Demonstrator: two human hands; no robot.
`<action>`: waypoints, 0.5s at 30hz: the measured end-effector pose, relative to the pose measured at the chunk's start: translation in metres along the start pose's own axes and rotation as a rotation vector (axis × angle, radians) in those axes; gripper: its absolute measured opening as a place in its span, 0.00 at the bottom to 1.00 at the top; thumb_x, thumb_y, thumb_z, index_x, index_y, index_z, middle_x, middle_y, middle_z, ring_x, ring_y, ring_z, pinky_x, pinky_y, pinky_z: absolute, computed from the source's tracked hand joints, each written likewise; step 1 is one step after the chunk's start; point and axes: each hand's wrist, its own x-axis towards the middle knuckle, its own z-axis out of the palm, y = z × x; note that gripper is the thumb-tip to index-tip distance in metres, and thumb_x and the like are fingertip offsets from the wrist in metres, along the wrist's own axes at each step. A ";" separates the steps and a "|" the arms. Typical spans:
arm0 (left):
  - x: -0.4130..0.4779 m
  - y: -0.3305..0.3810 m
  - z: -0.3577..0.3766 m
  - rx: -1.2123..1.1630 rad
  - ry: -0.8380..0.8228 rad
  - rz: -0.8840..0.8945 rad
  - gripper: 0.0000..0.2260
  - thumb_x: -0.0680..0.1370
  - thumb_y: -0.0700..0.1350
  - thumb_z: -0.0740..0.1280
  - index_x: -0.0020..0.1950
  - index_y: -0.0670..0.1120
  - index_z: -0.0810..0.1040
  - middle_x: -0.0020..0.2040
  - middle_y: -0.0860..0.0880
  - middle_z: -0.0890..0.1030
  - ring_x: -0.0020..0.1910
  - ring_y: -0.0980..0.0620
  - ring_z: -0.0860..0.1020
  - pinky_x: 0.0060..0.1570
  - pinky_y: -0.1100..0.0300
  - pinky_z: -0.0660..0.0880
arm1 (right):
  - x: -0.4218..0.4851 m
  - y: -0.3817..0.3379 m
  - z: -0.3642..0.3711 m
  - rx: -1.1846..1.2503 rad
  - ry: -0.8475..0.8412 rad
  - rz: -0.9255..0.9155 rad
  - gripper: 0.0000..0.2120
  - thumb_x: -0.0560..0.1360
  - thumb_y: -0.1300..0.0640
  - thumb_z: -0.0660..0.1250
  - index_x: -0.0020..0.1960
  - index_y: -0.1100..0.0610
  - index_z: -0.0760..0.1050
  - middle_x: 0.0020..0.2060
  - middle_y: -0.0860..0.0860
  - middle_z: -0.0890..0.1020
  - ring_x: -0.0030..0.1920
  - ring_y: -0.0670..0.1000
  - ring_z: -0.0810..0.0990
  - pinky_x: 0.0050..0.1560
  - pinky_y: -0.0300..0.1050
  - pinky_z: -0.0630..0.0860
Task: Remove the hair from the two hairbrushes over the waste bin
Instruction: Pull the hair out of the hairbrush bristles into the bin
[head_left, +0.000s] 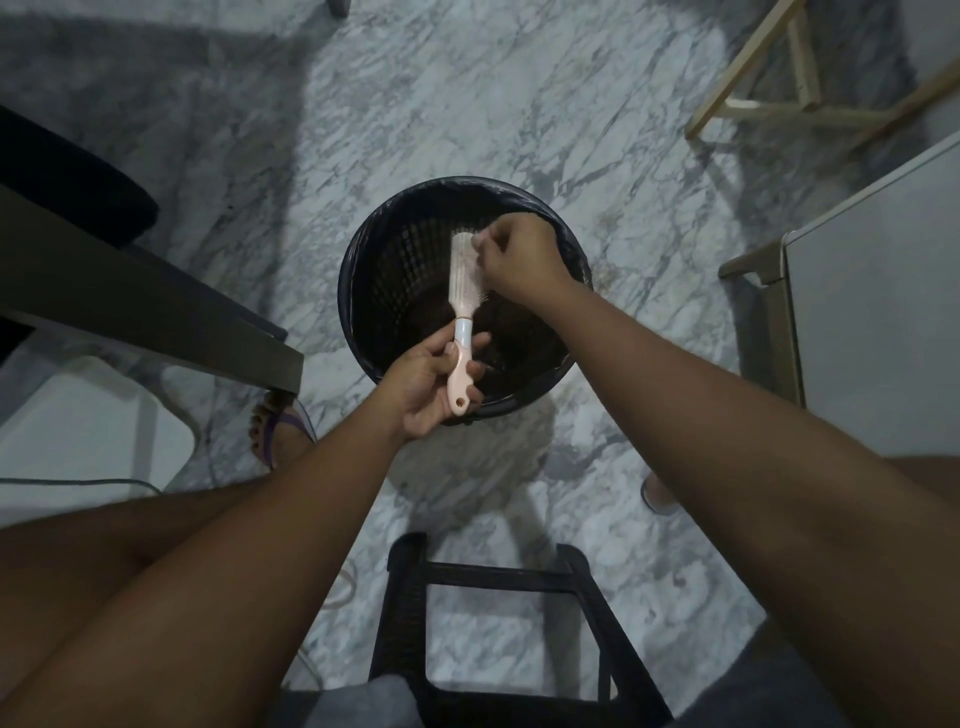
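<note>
A pink and white hairbrush (461, 306) is held over the round black waste bin (363, 260), which is lined with a dark bag. My left hand (426, 384) grips the brush's handle from below. My right hand (519, 257) is at the far end of the brush head, fingers curled and pinching at the bristles; whatever it pinches is too small to make out. Dark clumps lie at the bottom of the bin. Only one hairbrush is in view.
The bin stands on a marbled floor. A dark table edge (156, 312) juts in from the left, a pale cabinet (872, 312) stands at the right. A black stool frame (498, 623) is just below me, wooden legs (769, 83) at the far right.
</note>
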 end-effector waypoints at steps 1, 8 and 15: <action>-0.001 0.000 -0.001 -0.010 0.011 0.004 0.19 0.83 0.35 0.54 0.73 0.46 0.69 0.59 0.45 0.78 0.37 0.52 0.73 0.32 0.59 0.70 | 0.000 -0.001 -0.003 0.149 0.015 0.041 0.10 0.78 0.57 0.66 0.40 0.60 0.80 0.35 0.53 0.83 0.38 0.52 0.84 0.42 0.53 0.83; -0.003 0.006 0.002 -0.013 0.003 0.028 0.19 0.84 0.36 0.54 0.73 0.47 0.70 0.61 0.47 0.78 0.38 0.53 0.73 0.33 0.59 0.70 | 0.003 0.018 -0.016 0.373 0.268 0.208 0.08 0.79 0.56 0.59 0.43 0.53 0.73 0.37 0.52 0.80 0.38 0.52 0.78 0.38 0.49 0.76; -0.004 0.013 0.006 -0.021 -0.027 0.045 0.18 0.83 0.36 0.53 0.71 0.47 0.71 0.59 0.48 0.78 0.38 0.54 0.72 0.34 0.60 0.70 | -0.018 0.050 -0.007 -0.574 -0.350 0.247 0.16 0.74 0.60 0.65 0.61 0.63 0.76 0.61 0.63 0.76 0.59 0.64 0.77 0.60 0.52 0.76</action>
